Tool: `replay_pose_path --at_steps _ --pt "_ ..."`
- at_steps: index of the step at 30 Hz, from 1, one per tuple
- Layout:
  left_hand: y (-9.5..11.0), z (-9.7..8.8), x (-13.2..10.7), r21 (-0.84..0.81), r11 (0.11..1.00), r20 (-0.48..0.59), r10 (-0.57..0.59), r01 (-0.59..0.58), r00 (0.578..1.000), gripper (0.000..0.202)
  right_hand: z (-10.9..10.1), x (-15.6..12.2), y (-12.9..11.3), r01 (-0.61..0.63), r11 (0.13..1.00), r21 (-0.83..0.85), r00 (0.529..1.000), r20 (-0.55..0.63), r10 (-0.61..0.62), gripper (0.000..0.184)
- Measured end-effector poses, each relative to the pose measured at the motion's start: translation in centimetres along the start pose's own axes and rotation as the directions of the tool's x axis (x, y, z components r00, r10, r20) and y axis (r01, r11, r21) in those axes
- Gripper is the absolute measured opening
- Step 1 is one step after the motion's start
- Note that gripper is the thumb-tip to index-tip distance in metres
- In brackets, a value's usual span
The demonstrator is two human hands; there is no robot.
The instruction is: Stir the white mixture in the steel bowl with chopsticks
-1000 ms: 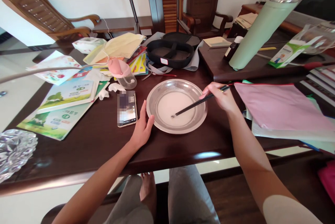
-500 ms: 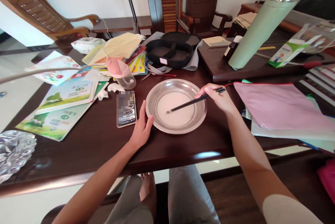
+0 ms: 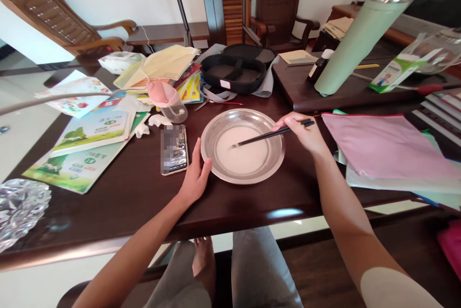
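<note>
Head view: a round stainless-steel basin sat upright on the dark, glossy wooden table, close to its near edge. Its wide rim flared outward and the sloping wall shone pale grey, with brighter glints along the far side. A shallow pool of milky white liquid covered the bottom, opaque and mostly smooth, with faint ring-shaped lines around its border and a slight disturbance at the chopstick tips.

The right hand, over the basin's right rim, was closed around a pair of black chopsticks, its fingers clamped on their upper part. They lay together, slanting down and left across the basin, their pale tips at the liquid; how deep they went could not be told. The left hand rested against the basin's left side, thumb and fingers apart, the thumb at the rim and the fingers extended alongside it.

Just left of the basin lay a smartphone, its lit screen partly pixelated. Beyond it, to the basin's far left, stood a cup with a pink lid, beside crumpled tissues. Behind the basin was an open black case; to its right lay a pink zip pouch.
</note>
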State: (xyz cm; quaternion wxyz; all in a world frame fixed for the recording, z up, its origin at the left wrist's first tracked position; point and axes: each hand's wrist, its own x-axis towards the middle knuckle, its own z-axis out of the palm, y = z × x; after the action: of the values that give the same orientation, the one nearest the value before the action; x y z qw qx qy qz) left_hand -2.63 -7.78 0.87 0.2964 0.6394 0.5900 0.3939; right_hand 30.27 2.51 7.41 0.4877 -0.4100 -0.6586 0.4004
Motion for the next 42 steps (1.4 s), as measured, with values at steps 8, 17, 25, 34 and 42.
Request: replay_pose_path --at_steps 8,17,25,34,42 --pt "-0.1 0.0 0.0 -0.01 1.0 0.002 0.004 -0.004 1.0 0.086 -0.6 0.2 0.9 -0.024 0.996 0.085 0.996 -0.08 0.031 0.043" --pt "-0.1 0.0 0.0 -0.003 1.0 -0.007 0.005 -0.005 1.0 0.087 -1.0 0.2 0.7 0.031 0.999 0.013 0.979 -0.201 -0.027 0.042" --pt "-0.1 0.1 0.0 -0.002 1.0 -0.007 -0.002 0.002 1.0 0.088 0.2 -0.1 -0.1 0.02 1.0 0.022 0.999 0.042 -0.02 0.037" --pt "0.1 0.0 0.0 0.003 1.0 0.008 -0.005 0.005 1.0 0.089 -0.7 0.2 1.1 0.014 0.994 0.105 0.993 -0.118 -0.002 0.041" --pt "0.0 0.0 0.0 0.014 1.0 0.002 0.0 0.0 1.0 0.091 -0.8 0.2 0.6 0.069 0.997 0.019 0.987 -0.145 -0.066 0.037"
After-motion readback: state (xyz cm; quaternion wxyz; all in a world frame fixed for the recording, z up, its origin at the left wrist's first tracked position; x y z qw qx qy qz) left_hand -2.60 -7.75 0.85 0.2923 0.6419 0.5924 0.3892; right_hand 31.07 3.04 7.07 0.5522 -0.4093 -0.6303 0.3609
